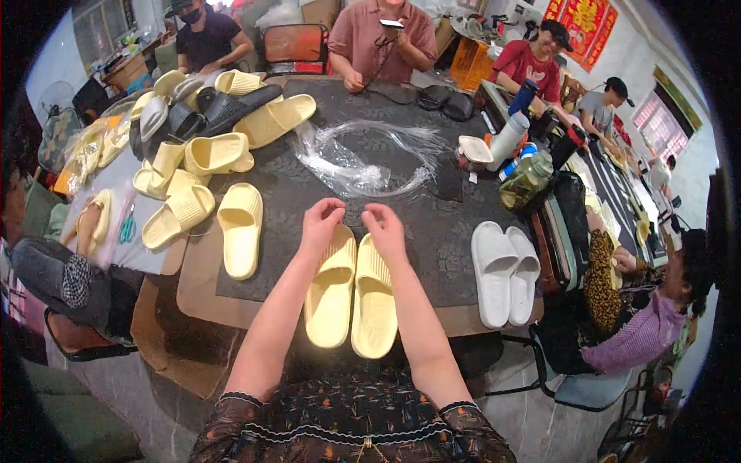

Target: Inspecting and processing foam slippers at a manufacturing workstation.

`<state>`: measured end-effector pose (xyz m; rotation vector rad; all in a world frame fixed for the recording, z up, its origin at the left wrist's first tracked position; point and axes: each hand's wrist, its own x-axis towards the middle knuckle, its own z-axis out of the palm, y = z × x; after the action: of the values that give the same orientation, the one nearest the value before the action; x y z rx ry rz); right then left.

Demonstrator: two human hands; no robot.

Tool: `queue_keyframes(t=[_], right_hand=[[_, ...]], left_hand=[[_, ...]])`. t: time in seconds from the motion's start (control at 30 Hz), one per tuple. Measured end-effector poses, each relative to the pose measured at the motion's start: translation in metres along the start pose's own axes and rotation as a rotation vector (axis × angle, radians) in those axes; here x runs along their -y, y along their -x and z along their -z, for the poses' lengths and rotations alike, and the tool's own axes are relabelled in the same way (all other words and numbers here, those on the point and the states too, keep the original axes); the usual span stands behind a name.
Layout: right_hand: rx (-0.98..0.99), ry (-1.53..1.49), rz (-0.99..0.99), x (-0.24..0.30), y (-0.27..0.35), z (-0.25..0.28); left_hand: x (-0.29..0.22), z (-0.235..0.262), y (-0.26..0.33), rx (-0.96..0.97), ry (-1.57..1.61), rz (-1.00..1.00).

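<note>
Two yellow slippers (329, 307) lie side by side; the left hand (322, 222) and right hand (384, 228) curl near their toes, whether gripping anything I cannot tell

Yellow slippers (332, 305): 2 at 6 o'clock. White slippers (494, 262): 2 at 4 o'clock. Black slippers (458, 106): 2 at 1 o'clock. Scissors (128, 229): 1 at 9 o'clock. Slipper heap (218, 155), 10 o'clock: overlapped, count uncertain.

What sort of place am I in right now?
Probably a small slipper workshop: a pair of yellow slippers lies in front of you, a heap of yellow and black slippers sits to the left, and other people are around the room.
</note>
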<state>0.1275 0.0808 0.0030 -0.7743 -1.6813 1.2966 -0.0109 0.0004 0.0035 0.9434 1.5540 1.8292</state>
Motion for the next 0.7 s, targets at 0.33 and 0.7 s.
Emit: queue_keyframes(t=[0.33, 0.7], right_hand=[[0.054, 0.006, -0.054, -0.019, -0.002, 0.006], [0.022, -0.025, -0.053, -0.006, 0.004, 0.007]], left_hand=[[0.002, -0.001, -0.003, 0.068, -0.042, -0.058], [0.006, 0.0, 0.004, 0.169, -0.098, -0.075]])
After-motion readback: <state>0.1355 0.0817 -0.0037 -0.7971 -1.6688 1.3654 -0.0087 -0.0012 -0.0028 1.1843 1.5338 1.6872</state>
